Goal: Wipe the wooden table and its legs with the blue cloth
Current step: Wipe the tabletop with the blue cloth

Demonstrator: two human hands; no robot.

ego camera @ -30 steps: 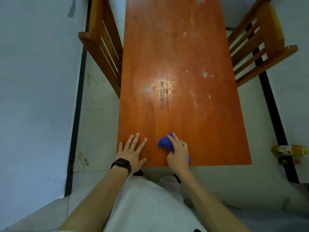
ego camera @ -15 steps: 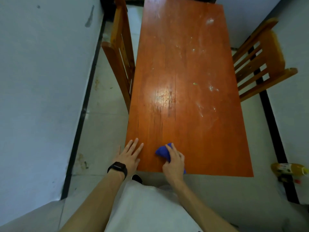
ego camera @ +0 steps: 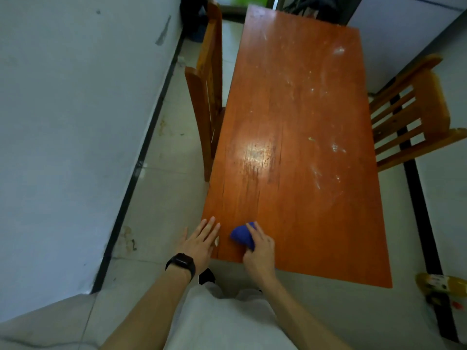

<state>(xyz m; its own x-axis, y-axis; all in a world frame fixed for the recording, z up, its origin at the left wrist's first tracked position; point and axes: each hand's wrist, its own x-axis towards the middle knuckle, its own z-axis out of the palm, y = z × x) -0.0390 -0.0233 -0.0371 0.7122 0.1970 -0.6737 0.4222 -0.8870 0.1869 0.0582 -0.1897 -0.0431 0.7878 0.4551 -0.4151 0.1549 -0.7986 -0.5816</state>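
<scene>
Orange-brown wooden table (ego camera: 298,147) with white smears, blue cloth (ego camera: 241,234), black watch (ego camera: 181,264)

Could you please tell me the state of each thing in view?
wooden table: whitish smears on its top
blue cloth: bunched, on the table's near end
right hand: grips the blue cloth
left hand: flat, fingers straight, at the table's corner
left chair: pushed in beside the table
bottle: lying on the floor
</scene>
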